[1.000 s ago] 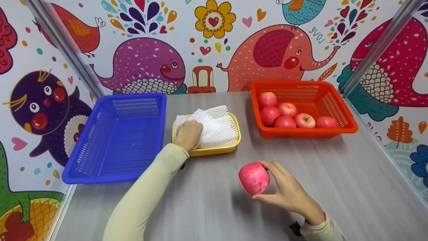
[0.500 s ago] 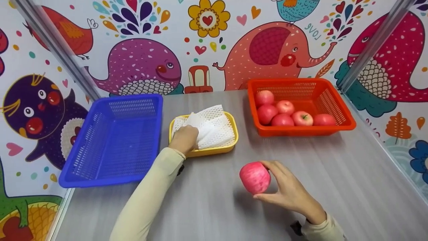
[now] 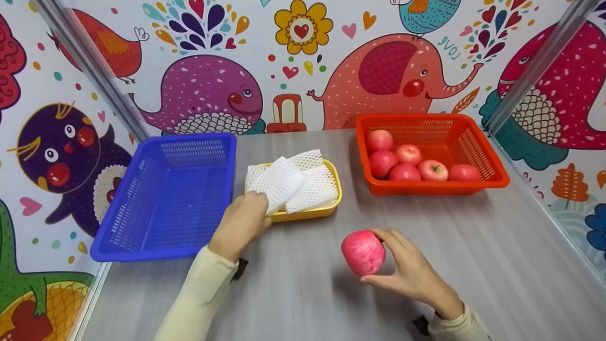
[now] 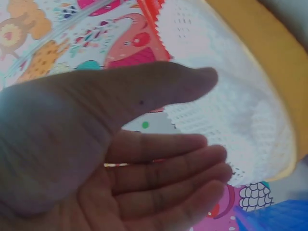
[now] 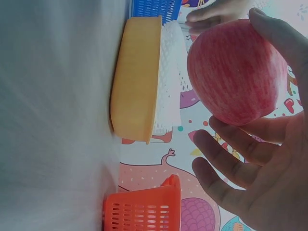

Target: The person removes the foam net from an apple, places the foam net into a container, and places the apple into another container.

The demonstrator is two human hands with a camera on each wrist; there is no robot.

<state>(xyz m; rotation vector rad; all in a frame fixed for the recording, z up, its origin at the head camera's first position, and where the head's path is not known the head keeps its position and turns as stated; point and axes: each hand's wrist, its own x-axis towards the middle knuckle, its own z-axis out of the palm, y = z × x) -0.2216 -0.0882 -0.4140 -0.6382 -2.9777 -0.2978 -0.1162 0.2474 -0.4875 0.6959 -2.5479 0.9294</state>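
My right hand (image 3: 412, 270) pinches a red apple (image 3: 363, 253) above the table, thumb on one side and fingertips on the other. In the right wrist view, the apple (image 5: 236, 72) sits between the thumb and a finger; the other fingers are loosely bent. My left hand (image 3: 242, 222) is at the near left corner of a yellow basket (image 3: 303, 215) filled with white foam fruit nets (image 3: 284, 182). The left wrist view shows its thumb and fingers (image 4: 168, 166) apart, nothing visible between them, with a foam net (image 4: 231, 106) just beyond.
A blue basket (image 3: 184, 189) stands on the left. At the back right, an orange-red basket (image 3: 435, 187) holds several apples (image 3: 405, 172). Printed panels (image 3: 303, 71) enclose the grey table (image 3: 303, 284) at the back and sides.
My left hand has drawn back from over the foam nets toward the basket's near left corner, uncovering more of them. The right hand with the apple has stayed nearly still.
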